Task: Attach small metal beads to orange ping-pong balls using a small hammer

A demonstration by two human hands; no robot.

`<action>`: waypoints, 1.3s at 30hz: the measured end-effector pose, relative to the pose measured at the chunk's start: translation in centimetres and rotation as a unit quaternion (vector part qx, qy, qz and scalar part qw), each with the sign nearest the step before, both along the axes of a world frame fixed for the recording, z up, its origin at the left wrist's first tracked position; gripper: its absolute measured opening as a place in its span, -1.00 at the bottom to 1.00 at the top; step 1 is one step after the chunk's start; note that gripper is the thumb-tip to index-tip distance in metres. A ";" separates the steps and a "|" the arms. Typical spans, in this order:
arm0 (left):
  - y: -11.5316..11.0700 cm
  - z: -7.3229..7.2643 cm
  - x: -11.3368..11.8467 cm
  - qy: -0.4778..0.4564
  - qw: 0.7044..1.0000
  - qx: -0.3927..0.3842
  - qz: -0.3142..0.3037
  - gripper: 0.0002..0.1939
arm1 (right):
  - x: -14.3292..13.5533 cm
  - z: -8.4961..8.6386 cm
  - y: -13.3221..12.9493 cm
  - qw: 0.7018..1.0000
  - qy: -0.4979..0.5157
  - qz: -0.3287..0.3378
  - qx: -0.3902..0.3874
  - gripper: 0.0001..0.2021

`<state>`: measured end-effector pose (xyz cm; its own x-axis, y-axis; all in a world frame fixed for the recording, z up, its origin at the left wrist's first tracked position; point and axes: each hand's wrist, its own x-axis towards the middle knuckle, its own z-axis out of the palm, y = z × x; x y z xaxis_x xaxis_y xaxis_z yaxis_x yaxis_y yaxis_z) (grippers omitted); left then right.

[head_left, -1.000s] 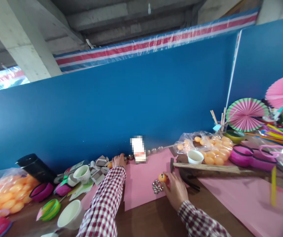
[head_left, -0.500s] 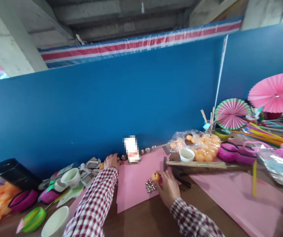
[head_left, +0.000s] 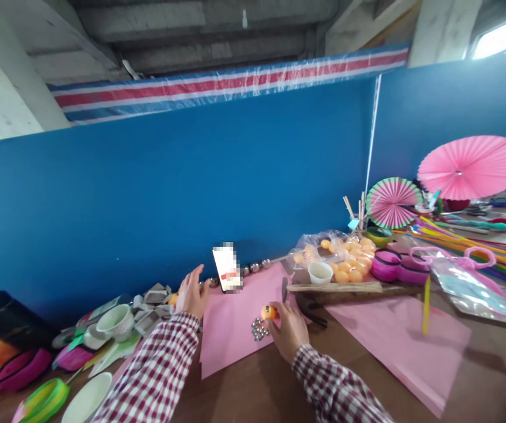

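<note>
My right hand holds an orange ball with a dark spot on top, over the pink paper. Small silver balls lie in a cluster just left of it. My left hand is raised at the paper's left edge, fingers apart, with nothing visible in it. Larger metal balls form a row along the blue wall, partly behind a blurred upright phone-like object.
A hammer lies right of the paper beside a white cup and a bag of orange balls. More pink paper is at right. Bowls and grey scraps crowd the left. Pink scissors rest far right.
My left hand has lifted from beside the metal balls, and its fingers have spread. The view has turned slightly right. My right hand stays at the orange ball.
</note>
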<state>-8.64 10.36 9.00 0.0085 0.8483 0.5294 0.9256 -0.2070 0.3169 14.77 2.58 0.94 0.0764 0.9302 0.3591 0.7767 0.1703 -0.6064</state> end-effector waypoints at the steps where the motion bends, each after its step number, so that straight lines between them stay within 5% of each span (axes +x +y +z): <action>1: -1.2 0.2 1.0 -0.019 0.999 -0.007 -0.032 -0.58 | 0.0 0.2 0.0 1.000 -0.001 0.002 -0.001 -0.71; 6: -9.7 -1.0 7.0 -0.181 0.967 -0.036 -0.176 -0.67 | -0.1 0.8 -0.2 1.000 0.000 0.001 -0.001 -0.73; 9: -14.5 -3.1 9.8 -0.293 0.933 -0.096 -0.184 -0.69 | -0.1 0.7 -0.1 1.000 0.007 0.009 0.008 -0.73; 12: -16.8 -5.2 10.9 -0.341 0.914 -0.123 -0.182 -0.71 | 0.1 0.1 0.1 1.000 0.017 0.018 0.016 -0.72; 19: -15.4 -6.5 10.1 -0.363 0.914 -0.096 -0.155 -0.69 | -0.2 0.1 0.1 0.991 0.056 0.040 0.116 -0.69; 24: -14.0 -7.3 8.4 -0.374 0.919 -0.013 -0.122 -0.54 | -2.3 1.2 -2.5 0.970 0.094 0.153 0.165 -0.65; 29: -13.7 -8.5 7.4 -0.350 0.928 -0.022 -0.125 -0.55 | -3.4 1.3 -3.9 0.954 0.081 0.237 0.167 -0.69; 35: -14.2 -8.2 6.5 -0.345 0.929 -0.060 -0.121 -0.60 | -3.0 1.5 -3.7 0.942 0.046 0.293 0.156 -0.64; 39: -15.0 -9.0 6.3 -0.332 0.937 -0.039 -0.102 -0.68 | -2.0 1.2 -3.2 0.954 0.073 0.258 0.134 -0.67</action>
